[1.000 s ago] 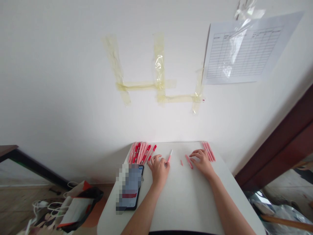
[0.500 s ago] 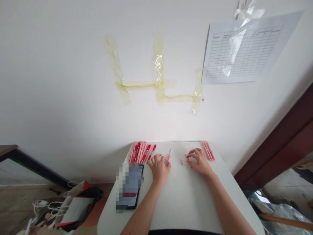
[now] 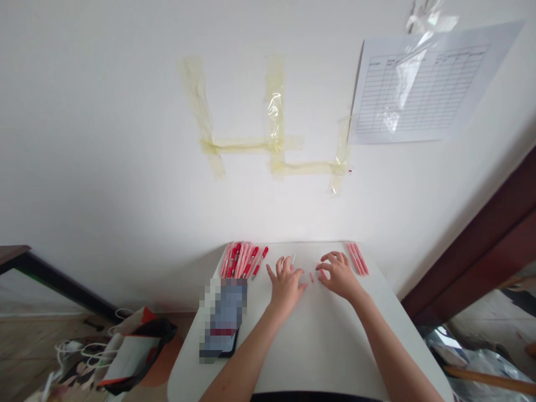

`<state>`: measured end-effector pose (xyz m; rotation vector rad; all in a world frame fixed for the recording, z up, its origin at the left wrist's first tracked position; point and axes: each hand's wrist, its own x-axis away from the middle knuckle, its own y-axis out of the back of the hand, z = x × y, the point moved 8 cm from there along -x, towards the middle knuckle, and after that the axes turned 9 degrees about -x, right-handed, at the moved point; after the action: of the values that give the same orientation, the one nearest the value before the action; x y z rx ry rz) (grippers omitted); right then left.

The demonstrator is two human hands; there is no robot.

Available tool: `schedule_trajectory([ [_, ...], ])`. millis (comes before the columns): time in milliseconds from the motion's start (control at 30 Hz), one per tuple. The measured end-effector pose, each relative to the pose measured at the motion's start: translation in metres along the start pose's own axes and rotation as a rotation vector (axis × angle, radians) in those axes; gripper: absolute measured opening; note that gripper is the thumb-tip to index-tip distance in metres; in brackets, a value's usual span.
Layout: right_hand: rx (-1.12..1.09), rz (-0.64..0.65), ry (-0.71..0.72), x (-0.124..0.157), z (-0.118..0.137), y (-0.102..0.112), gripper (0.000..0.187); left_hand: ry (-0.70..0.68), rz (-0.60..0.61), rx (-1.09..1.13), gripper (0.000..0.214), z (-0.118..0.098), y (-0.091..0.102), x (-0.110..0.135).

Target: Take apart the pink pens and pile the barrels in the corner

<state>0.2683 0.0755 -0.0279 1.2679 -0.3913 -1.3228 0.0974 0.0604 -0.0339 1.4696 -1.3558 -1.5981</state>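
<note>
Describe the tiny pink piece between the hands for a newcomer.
On the white table, look between the left hand and right hand. A short pink piece lies there, far smaller than the long pink pens at the far edge.

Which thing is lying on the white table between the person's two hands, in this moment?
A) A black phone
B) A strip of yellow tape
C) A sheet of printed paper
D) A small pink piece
D: a small pink piece lies on the white table in the gap between the left hand and the right hand.
</note>
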Motion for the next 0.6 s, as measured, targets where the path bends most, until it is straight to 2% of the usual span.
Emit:
schedule_trajectory([
  [267,0.033,0.009,0.032,0.000,0.005,0.004,0.017,0.040,0.068,0.073,0.030,-0.007,-0.013,-0.020],
  [600,0.064,0.035,0.021,0.002,0.005,0.001,0.020,0.037,0.076,0.099,0.019,-0.014,-0.024,-0.023],
])
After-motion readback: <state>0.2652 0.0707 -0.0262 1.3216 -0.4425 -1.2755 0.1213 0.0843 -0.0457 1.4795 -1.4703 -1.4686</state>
